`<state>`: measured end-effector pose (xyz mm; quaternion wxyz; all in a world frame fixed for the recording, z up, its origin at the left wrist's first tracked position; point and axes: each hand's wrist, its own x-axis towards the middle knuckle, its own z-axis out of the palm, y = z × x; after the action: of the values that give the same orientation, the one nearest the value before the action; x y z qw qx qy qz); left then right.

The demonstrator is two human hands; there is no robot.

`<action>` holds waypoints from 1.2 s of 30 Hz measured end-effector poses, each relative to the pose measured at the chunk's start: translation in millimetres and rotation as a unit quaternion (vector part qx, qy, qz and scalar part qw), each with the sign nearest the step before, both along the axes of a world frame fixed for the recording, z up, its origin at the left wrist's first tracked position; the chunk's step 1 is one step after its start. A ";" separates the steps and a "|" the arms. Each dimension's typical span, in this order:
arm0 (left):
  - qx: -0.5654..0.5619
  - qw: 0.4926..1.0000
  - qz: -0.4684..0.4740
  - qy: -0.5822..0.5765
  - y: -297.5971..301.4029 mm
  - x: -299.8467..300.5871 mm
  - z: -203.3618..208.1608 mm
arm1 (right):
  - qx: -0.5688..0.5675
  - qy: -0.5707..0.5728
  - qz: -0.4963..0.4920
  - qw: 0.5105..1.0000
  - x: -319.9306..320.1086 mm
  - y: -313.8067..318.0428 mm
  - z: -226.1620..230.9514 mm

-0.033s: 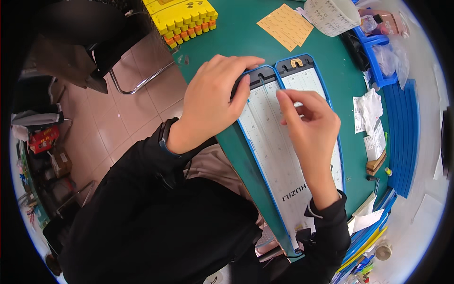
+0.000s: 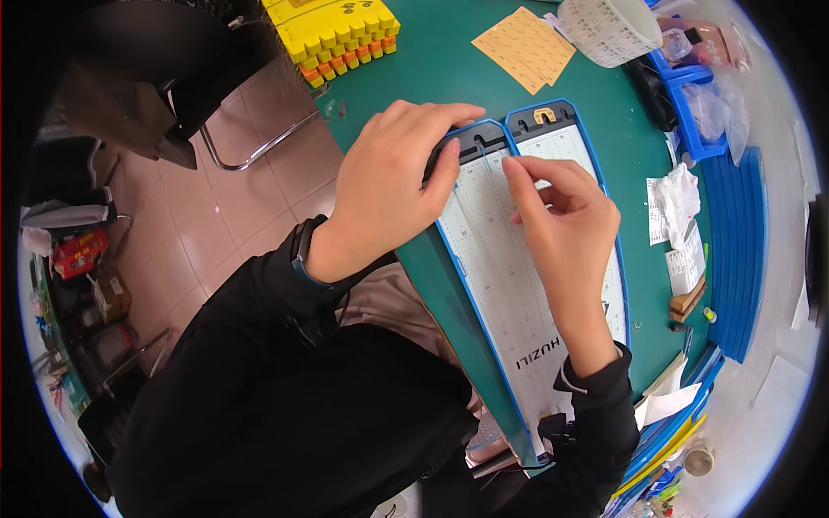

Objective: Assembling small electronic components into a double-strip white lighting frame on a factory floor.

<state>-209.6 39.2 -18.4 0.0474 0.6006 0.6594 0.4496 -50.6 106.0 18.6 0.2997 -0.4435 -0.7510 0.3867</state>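
A long, narrow blue-edged case [image 2: 494, 259] lies opened on the table, its two white halves side by side and printed with ruler marks. Black notched pieces cap the far ends; a small gold-coloured part [image 2: 544, 116] sits on the right one. My left hand [image 2: 393, 168] grips the far end of the left half, thumb on top and fingers over the edge. Over the case, my right hand [image 2: 566, 211] is closed in a pinch by the left half's black end. A thin line seems to run from the notch to these fingertips; what they pinch is too fine to name surely.
A yellow and orange toothed stack [image 2: 332, 39] stands at the far left of the green table [image 2: 432, 69]. Tan sheets [image 2: 525, 50] and a white round container [image 2: 609, 33] lie beyond the case. Blue trays [image 2: 695, 104], crumpled tissue [image 2: 678, 194] and blue strips [image 2: 734, 250] line the right side.
My right hand has shifted slightly toward the far left, its fingertips nearer the black notched end. My left hand keeps its grip on the case.
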 end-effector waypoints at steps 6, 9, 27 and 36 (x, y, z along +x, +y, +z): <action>-0.002 1.000 0.008 -0.001 2.1 -1.1 -1.5 | -0.004 -0.023 0.003 1.000 -13.7 5.5 -5.2; 0.016 1.000 -0.004 0.006 3.3 -4.7 -4.5 | -0.005 -0.027 0.002 1.000 -16.9 6.3 -4.0; 0.001 1.000 -0.008 0.015 2.1 -1.9 -1.3 | -0.057 -0.074 0.016 0.995 -15.6 11.2 4.8; 0.000 0.996 -0.052 0.078 3.3 -5.1 -3.3 | 0.082 -0.186 0.034 0.978 50.9 -35.9 16.9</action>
<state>-214.7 42.4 -21.7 0.0188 0.6672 0.6292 0.3982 0.3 70.1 35.5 0.1767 -0.4554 -0.8377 0.2441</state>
